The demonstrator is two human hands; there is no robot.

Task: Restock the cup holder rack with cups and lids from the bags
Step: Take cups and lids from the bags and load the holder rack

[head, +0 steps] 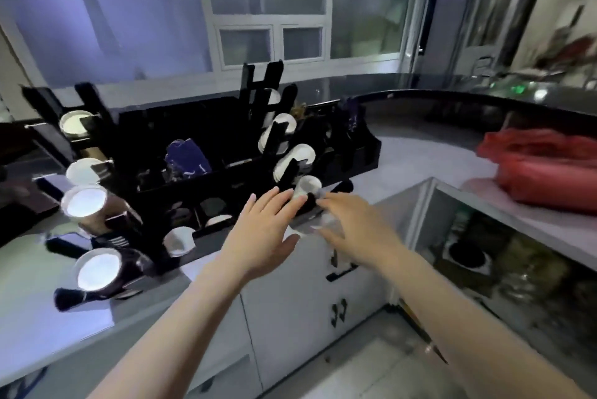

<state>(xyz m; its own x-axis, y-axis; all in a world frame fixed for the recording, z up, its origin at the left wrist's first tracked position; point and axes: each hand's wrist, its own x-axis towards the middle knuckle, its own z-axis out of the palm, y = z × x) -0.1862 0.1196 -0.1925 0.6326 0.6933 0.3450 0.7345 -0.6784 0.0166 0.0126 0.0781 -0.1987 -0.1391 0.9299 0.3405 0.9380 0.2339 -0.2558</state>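
Left hand (265, 230) grip spread, holding nothing, beside rack (206, 140) edge; right hand (352, 227) grip blurred, unclear

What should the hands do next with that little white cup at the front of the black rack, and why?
Probably nudge the small white cup deeper into its front slot of the black rack. Both the left hand and right hand reach right beside it, and it seems to stick out at the rack's end; blur hides the right hand's grip.
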